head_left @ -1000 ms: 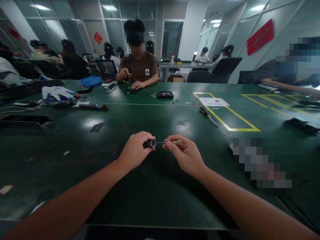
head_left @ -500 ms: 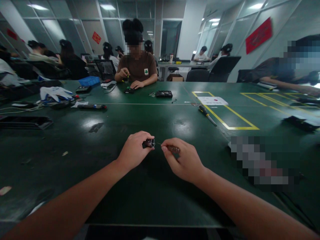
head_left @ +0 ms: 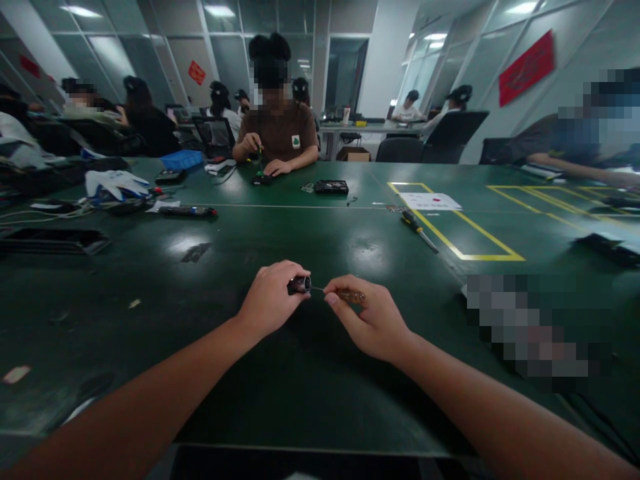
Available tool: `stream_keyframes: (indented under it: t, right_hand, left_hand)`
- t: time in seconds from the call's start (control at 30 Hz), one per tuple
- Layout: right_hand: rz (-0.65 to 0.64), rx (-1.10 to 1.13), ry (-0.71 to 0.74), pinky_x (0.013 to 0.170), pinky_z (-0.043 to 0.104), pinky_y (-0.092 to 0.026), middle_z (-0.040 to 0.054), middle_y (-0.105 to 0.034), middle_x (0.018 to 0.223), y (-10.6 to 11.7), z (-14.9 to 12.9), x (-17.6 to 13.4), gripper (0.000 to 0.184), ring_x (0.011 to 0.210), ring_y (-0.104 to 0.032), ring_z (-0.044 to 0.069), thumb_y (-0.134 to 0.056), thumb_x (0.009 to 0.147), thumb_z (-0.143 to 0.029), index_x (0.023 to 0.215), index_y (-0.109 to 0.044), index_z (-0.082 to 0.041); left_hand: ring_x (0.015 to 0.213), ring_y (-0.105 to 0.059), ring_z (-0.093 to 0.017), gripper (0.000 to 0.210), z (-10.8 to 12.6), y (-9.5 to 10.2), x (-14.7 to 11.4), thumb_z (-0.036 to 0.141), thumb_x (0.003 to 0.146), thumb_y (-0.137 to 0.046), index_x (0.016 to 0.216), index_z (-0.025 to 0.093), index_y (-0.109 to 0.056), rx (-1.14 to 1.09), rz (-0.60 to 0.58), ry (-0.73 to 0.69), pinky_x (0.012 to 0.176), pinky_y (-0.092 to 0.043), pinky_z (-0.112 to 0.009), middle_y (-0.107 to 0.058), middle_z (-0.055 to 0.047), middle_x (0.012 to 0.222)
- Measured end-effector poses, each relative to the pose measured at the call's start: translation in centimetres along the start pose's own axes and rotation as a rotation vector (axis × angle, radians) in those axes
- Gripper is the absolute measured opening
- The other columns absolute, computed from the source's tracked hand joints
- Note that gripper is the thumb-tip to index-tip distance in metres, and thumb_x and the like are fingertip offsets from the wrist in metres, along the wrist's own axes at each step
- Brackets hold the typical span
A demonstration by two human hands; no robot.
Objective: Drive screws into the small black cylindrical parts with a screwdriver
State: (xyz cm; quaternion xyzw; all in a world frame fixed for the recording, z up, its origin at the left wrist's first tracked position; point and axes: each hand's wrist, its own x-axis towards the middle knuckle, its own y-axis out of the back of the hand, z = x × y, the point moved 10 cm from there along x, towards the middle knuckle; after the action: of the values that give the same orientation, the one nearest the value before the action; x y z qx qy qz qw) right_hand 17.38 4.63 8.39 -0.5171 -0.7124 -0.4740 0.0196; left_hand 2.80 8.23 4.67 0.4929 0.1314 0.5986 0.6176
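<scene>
Low over the green table [head_left: 210,373], my left hand [head_left: 273,297] is closed around a dark cylindrical part [head_left: 300,285] whose round, silvery-rimmed end faces right. My right hand [head_left: 373,313] pinches a small screwdriver [head_left: 350,295] by its translucent brownish handle. The thin shaft points left and its tip is at the cylinder's open end; I cannot tell whether it touches anything inside. Most of the cylinder is hidden by my left fingers.
Ahead right lies a larger black-and-yellow screwdriver [head_left: 420,230] beside yellow tape lines. White gloves [head_left: 115,185], a dark pen-like tool [head_left: 187,211] and a black tray [head_left: 55,241] are at left. A co-worker [head_left: 280,133] sits opposite near a black case [head_left: 331,187]. A blurred-out object lies at right.
The view has shifted slightly, so the scene sits a little further right. Both hands keep their grips; the screwdriver handle has turned or tilted slightly in my right fingers.
</scene>
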Motion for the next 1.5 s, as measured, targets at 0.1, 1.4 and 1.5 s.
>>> stream_keyframes:
  t: [0.1, 1.4, 1.5]
  right_hand:
    - [0.0, -0.04, -0.007, 0.071, 0.028, -0.051, 0.0033, -0.073, 0.088, 0.0, 0.3, 0.1, 0.011, 0.077, -0.07, 0.017, -0.056, 0.098, -0.021, 0.1, -0.066, -0.02]
    - [0.118, -0.026, -0.157, 0.075, 0.03, -0.053, 0.0025, -0.076, 0.086, 2.2, 2.6, 0.4, 0.011, 0.08, -0.073, 0.019, -0.058, 0.097, -0.024, 0.096, -0.069, -0.021]
    - [0.099, -0.009, -0.152, 0.074, 0.03, -0.054, 0.0025, -0.076, 0.087, 1.9, 2.5, 0.4, 0.011, 0.08, -0.073, 0.018, -0.059, 0.097, -0.024, 0.095, -0.069, -0.021]
  left_hand:
    - [0.101, -0.067, -0.023, 0.029, -0.3, 0.1, 0.0, 0.015, 0.078, -0.08, 0.105, 0.023, -0.071, -0.029, 0.0, 0.018, 0.087, -0.051, -0.039, -0.072, -0.003, 0.106]
    - [0.102, -0.061, -0.027, 0.034, 2.4, -5.1, -1.5, 0.039, 0.097, -0.059, 0.123, 0.019, -0.068, 0.223, -0.337, -0.052, 0.082, -0.052, -0.039, -0.065, -0.01, 0.11]
    - [0.099, -0.061, -0.026, 0.028, 2.7, -5.6, -1.4, 0.036, 0.098, -0.059, 0.118, 0.02, -0.071, 0.237, -0.333, -0.067, 0.078, -0.052, -0.037, -0.066, -0.008, 0.107]
